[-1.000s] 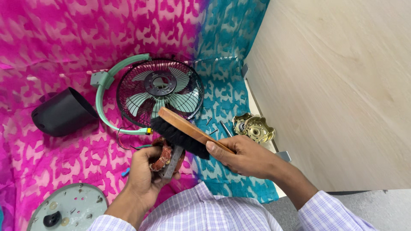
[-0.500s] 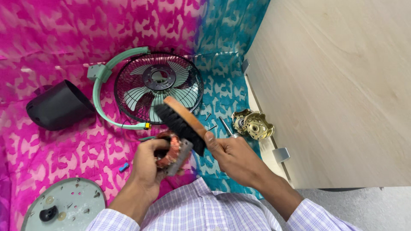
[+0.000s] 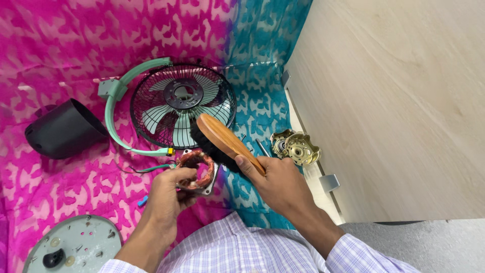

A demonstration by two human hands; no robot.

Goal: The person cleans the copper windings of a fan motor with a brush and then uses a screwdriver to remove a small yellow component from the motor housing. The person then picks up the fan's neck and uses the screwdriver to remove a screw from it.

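My left hand (image 3: 169, 194) grips a fan motor stator (image 3: 198, 169), a metal ring wound with copper-coloured wire, held just above the cloth. My right hand (image 3: 275, 184) holds a wooden-backed brush (image 3: 225, 137) with black bristles. The bristles rest against the upper right side of the stator. A green and a dark wire (image 3: 151, 168) trail from the stator toward the fan.
A caged fan head (image 3: 182, 103) with a green bracket lies behind the hands on the pink and teal cloth (image 3: 60, 45). A black cone-shaped cover (image 3: 63, 129) lies at left. A grey round base (image 3: 70, 247) sits near left. A brass-coloured motor housing (image 3: 295, 146) lies beside the wooden panel (image 3: 399, 101).
The brush has shifted up and to the right across the stator. My left hand has turned the stator so its ring faces up more.
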